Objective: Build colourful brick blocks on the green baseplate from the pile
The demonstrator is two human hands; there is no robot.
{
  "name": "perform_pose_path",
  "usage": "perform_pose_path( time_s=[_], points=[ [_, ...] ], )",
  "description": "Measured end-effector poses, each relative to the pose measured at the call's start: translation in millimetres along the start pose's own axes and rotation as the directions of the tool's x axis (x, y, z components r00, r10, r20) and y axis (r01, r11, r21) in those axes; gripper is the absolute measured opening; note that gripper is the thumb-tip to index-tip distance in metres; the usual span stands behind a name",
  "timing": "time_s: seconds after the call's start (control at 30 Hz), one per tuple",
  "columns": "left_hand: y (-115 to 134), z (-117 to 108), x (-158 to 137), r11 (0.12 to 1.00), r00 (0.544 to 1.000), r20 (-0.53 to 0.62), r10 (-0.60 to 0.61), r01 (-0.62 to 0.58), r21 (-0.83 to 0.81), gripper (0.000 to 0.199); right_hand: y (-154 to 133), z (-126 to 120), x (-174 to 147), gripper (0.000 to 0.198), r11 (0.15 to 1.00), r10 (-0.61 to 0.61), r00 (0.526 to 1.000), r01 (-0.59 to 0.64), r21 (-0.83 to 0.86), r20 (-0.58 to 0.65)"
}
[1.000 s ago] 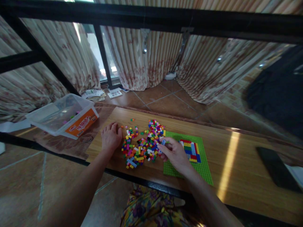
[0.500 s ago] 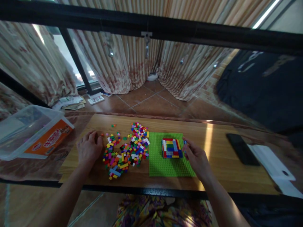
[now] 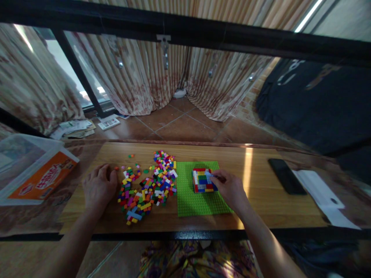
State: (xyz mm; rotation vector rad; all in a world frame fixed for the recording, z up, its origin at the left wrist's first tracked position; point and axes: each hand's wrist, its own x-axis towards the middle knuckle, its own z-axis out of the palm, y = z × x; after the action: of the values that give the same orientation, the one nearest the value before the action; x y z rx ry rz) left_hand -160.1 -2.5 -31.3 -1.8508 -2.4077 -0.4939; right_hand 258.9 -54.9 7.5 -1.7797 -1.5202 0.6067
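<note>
A square block built of multicoloured toy bricks [image 3: 199,188] stands on the green studded baseplate [image 3: 191,206]. At its right side, my right hand [image 3: 230,189] reaches over the top with thumb and fingers pinched together. A small bluish brick [image 3: 209,175] shows at those fingertips, touching or just above the block's upper surface; the fingers cover part of it. My left hand [image 3: 100,185] lies palm down on the wooden board, fingers loosely apart, holding nothing. Just to its right spreads a pile of loose bricks [image 3: 145,195] in many colours.
A clear plastic box [image 3: 31,144] with an orange label stands at the far left. To the right lie a black phone [image 3: 286,175] and a white sheet-like item [image 3: 320,193]. The wooden board [image 3: 261,208] ends at a dark front edge; curtains hang beyond.
My right hand has moved left from beside the block to over its top right part, bringing the small brick along. The left hand stays resting. The whole view has shifted slightly.
</note>
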Motion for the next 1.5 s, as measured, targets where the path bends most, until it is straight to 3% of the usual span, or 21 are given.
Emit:
perform_pose_path(
  time_s=[0.13,0.27,0.73,0.87,1.13,1.5],
  points=[
    [0.1,-0.9,-0.7,1.000,1.000,-0.005,0.015,-0.015,-0.005,0.051,-3.4,4.1,9.1,0.014,0.972,-0.198,0.980,0.200,-0.127,0.025],
    [2.2,-3.4,-1.4,1.000,1.000,0.002,0.013,-0.013,-0.007,0.049,-5.9,11.4,17.9,0.014,0.950,-0.267,0.961,0.274,-0.148,0.064],
    [5.7,-3.8,-1.3,0.999,1.000,-0.001,-0.016,0.016,0.027,0.051,-4.5,13.9,25.9,0.012,0.982,-0.172,0.983,0.176,-0.072,0.059],
    [7.0,-5.0,-1.6,0.999,1.000,-0.009,-0.009,0.009,0.038,0.052,-1.7,13.2,27.8,0.021,0.990,-0.140,0.990,0.141,-0.028,0.025],
    [8.4,-6.0,-1.8,0.999,1.000,-0.001,-0.009,0.009,0.041,0.054,-2.6,25.4,35.3,0.028,0.985,-0.168,0.984,0.171,-0.035,0.059],
    [9.0,-6.4,-2.1,0.999,1.000,0.003,-0.026,0.026,0.025,0.053,2.1,36.3,32.5,0.029,0.982,0.002,0.996,-0.019,0.188,0.094]
  ],
)
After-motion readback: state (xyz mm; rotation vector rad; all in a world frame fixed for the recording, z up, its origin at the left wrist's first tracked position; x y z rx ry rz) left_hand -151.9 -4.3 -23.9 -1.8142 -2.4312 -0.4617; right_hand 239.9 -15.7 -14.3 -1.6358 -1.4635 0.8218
